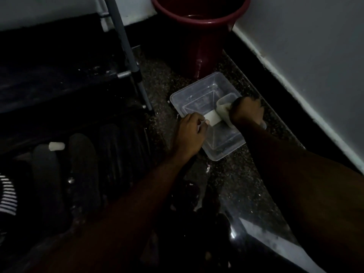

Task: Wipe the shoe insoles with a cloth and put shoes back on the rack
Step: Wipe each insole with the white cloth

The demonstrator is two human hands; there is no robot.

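A pale cloth (223,109) hangs over the clear plastic tub (226,152), at the tub's right rim, bunched in the right hand (247,112), whose fingers are curled tight around it. Just left of the cloth, and touching it, a small white rectangular piece (271,118) is pinched at its near end by the thumb and fingers of the left hand (190,131); whether it is a fold of the same cloth or a separate block, the dim light does not let me tell. Both hands sit above the tub's near half, the left at its left rim, the right at its right rim, and both bare forearms reach in from the bottom edge of the view.

The tub stands on a dark speckled floor (232,174), with its far corner just in front of a maroon bucket (201,26) that sits in the corner of the room. A white wall (315,56) with a black skirting band runs along the right.

To the left of the tub stands the shoe rack (126,48), its grey metal post rising beside dark shelves. On the floor below it, near the left edge, two dark insoles (82,164) lie side by side, lengthwise, well apart from the tub. A small white cylinder (56,146) rests at the far end of the left one. A striped fabric (7,196) shows at the far left edge.
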